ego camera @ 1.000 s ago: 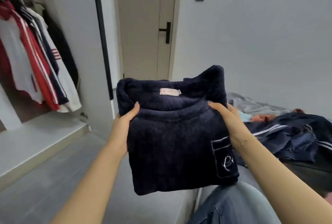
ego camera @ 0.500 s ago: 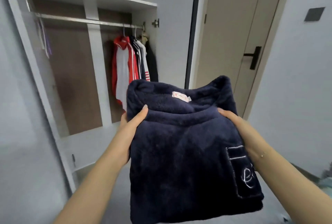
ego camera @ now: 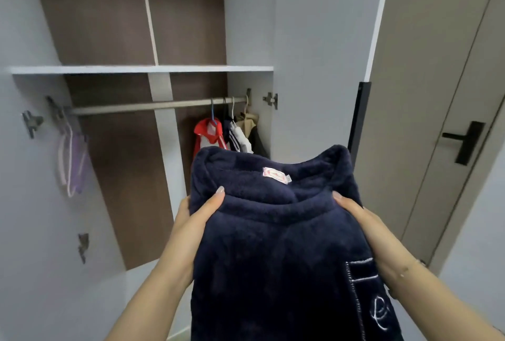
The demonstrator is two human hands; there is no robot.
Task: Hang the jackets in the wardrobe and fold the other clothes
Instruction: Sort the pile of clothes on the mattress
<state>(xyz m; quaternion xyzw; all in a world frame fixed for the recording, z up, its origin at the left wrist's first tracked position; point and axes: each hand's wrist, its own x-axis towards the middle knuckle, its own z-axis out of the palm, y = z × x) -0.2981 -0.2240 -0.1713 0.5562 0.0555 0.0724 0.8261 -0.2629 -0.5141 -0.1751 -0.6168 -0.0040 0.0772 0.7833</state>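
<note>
A folded dark navy fleece top, with a small pink label at the collar and a white-stitched pocket at lower right, fills the lower middle of the head view. My left hand grips its left edge, thumb lying on top. My right hand grips its right edge near the collar. I hold it up in front of the open wardrobe. Behind it, several jackets hang at the right end of the rail: a red one, a striped dark one and a tan one.
Empty pale purple hangers hang at the rail's left end. A white shelf crosses the wardrobe above the rail. The wardrobe's open door stands to the right, and beyond it a beige room door with a black handle.
The view has swung from the bed and floor up to the wardrobe, which is now closer. Both hands keep the same hold on the folded top, raised toward the shelf.
</note>
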